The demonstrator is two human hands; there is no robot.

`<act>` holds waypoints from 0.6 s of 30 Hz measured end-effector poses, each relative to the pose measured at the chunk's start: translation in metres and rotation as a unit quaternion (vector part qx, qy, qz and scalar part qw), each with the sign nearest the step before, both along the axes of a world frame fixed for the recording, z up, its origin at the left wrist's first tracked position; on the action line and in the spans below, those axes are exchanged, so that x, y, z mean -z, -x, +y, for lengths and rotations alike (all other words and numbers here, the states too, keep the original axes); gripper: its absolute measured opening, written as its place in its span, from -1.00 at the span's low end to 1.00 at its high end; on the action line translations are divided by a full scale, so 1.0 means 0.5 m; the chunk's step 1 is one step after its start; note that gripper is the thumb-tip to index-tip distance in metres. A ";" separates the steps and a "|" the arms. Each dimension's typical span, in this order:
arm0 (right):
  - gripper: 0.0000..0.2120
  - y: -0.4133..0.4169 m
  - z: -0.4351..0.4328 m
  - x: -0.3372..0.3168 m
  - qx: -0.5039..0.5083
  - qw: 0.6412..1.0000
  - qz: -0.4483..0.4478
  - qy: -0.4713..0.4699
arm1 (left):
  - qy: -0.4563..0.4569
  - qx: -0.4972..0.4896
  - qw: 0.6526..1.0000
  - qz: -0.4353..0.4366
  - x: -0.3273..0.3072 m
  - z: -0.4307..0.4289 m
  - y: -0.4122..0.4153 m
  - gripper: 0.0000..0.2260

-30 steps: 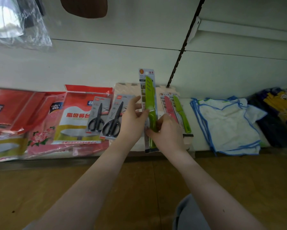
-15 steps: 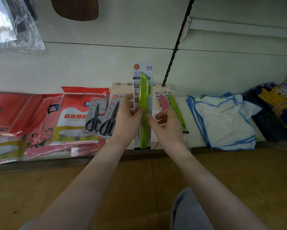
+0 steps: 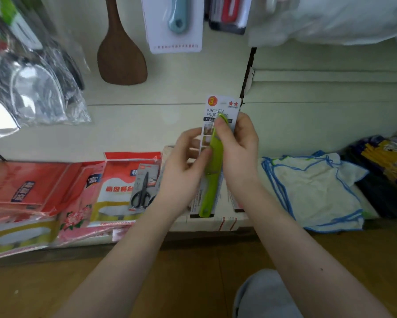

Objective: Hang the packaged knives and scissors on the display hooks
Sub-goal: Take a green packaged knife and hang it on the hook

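Awaiting a hook, a carded fruit knife with a lime-green handle and sheath (image 3: 212, 171) is held upright in front of the pale wall panel (image 3: 158, 125). Its top edge is kept clear of the fingers, apparently so it can be slid onto a peg. The card's left edge is pinched by the left hand (image 3: 183, 166). The right hand (image 3: 238, 154) is curled round the right edge, with the thumb laid over the knife's upper end. Which hook is meant cannot be told. A grey card of black-handled scissors (image 3: 144, 187) is left lying on the low shelf, resting against red plastic-wrapped packets (image 3: 32, 187) and well apart from white cloths edged in blue (image 3: 312, 191). A dark wooden spatula (image 3: 120, 53) and a white card bearing a teal-handled tool (image 3: 175, 24) are hung higher up. Brown wood-look flooring (image 3: 55, 283) is seen below.
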State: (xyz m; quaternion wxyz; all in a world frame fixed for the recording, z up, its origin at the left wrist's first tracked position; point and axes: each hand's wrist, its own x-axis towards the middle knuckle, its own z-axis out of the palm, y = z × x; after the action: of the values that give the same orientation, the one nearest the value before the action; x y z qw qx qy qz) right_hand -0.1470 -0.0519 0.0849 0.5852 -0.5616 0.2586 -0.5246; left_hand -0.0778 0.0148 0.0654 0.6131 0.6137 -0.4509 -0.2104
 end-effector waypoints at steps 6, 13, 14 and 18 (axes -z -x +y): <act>-0.90 -0.010 -0.023 -0.124 -0.027 0.994 -0.084 0.069 | 0.103 -0.019 0.994 -0.032 -0.136 -0.031 0.000 -0.73; -0.83 -0.008 -0.054 -0.261 -0.035 0.981 -0.125 0.147 | 0.170 -0.005 0.979 -0.109 -0.283 -0.060 -0.009 -0.66; -0.82 -0.007 -0.058 -0.274 -0.034 0.979 -0.129 0.155 | 0.177 -0.007 0.977 -0.120 -0.298 -0.061 -0.006 -0.65; -0.84 -0.004 -0.068 -0.344 -0.041 0.972 -0.135 0.188 | 0.204 -0.009 0.966 -0.156 -0.372 -0.067 0.000 -0.56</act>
State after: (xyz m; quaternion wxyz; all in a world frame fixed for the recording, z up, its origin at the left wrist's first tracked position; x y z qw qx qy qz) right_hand -0.1447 -0.0858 0.2570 0.5195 -0.5958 0.0511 -0.6104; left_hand -0.0777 -0.0188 0.2515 0.6490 0.5049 -0.5690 -0.0098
